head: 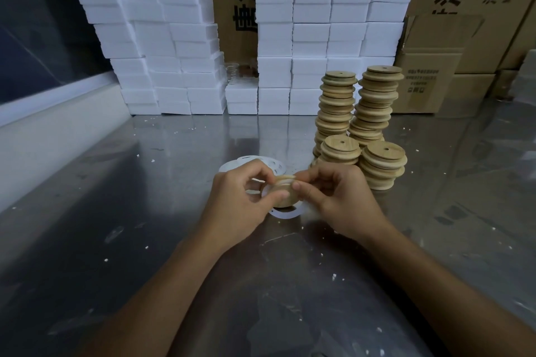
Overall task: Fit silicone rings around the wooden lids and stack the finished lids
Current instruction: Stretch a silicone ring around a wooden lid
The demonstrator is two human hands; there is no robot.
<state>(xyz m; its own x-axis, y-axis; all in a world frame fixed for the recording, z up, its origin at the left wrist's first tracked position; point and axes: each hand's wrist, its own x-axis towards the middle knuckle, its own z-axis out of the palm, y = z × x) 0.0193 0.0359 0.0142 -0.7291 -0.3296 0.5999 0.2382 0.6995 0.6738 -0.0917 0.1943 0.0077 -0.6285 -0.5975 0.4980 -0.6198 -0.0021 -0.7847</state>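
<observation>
**Both hands on one lid at the middle of the steel table**

A steel table (121, 211) fills the view, dotted with white crumbs. Its far edge, from 10 to 1 o'clock, is walled by stacked white foam boxes (313, 38), with printed cardboard cartons (452, 72) behind them and out to 2 o'clock. A pale ledge (58, 130) borders the left side at 9 o'clock. Bare metal lies open at 8 to 10 o'clock and again at 3 to 4 o'clock.

At 1 o'clock from the hands stand two tall lid stacks (359, 104), side by side and touching or nearly so. Just in front of them sit two short lid stacks (377, 165), the nearer edge close to the right hand.

The left hand (240, 203) and right hand (339, 203) meet at the centre, fingers curled, both pinching a single wooden lid (282, 197) held tilted just above the table. A translucent silicone ring (262, 180) stretches over its rim between the fingertips. Loose white rings (249, 162) lie flat at 12 o'clock from the hands, and another peeks out beneath the lid at 6 o'clock.
</observation>
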